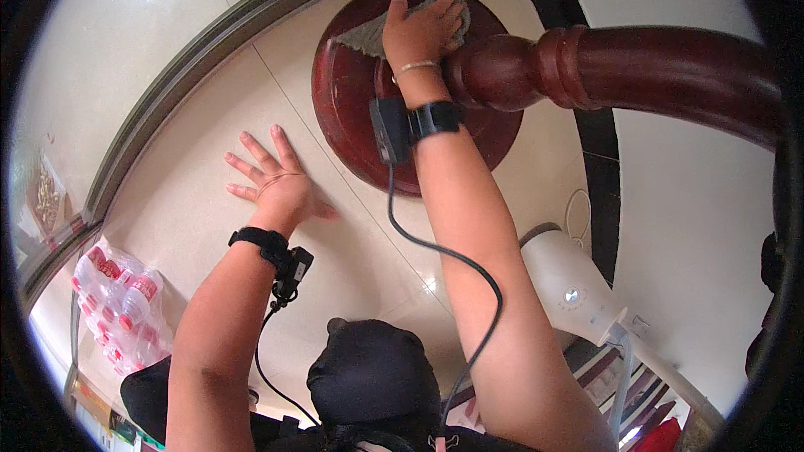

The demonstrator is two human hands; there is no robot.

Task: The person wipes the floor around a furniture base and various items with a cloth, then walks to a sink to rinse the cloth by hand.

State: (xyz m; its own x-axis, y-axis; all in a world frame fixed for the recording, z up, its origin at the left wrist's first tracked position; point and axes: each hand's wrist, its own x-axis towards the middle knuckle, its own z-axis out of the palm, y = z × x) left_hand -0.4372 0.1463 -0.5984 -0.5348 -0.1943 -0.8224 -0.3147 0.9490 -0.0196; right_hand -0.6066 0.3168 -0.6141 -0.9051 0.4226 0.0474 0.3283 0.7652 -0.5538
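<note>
From where I stand, the person's right hand point(425, 33) is at twelve o'clock, laid over a rumpled grey cloth point(364, 36) with its thumb standing apart; whether the fingertips pinch a fold, I cannot tell. The cloth lies on a round, glossy, dark red wooden base point(347, 138), and a turned post point(636, 63) of the same wood runs off toward two o'clock. The left hand point(283, 194), at nine o'clock, has its fingers spread wide and holds nothing, over pale floor tiles point(368, 272); I cannot see whether it touches them.

Out at eight o'clock sits a clear plastic-wrapped pack of bottles point(138, 293), transparent with red caps and red labels bearing white lettering; how full they are is too small to judge. At the far nine o'clock edge an open packet point(48, 194) shows small beige pieces inside, too blurred to identify. Toward four o'clock stands a smooth white rounded appliance point(548, 276) with a round silvery control point(572, 295) ringed by tiny, unreadable marks, and a pale flexible hose point(621, 368) just beside it.
</note>
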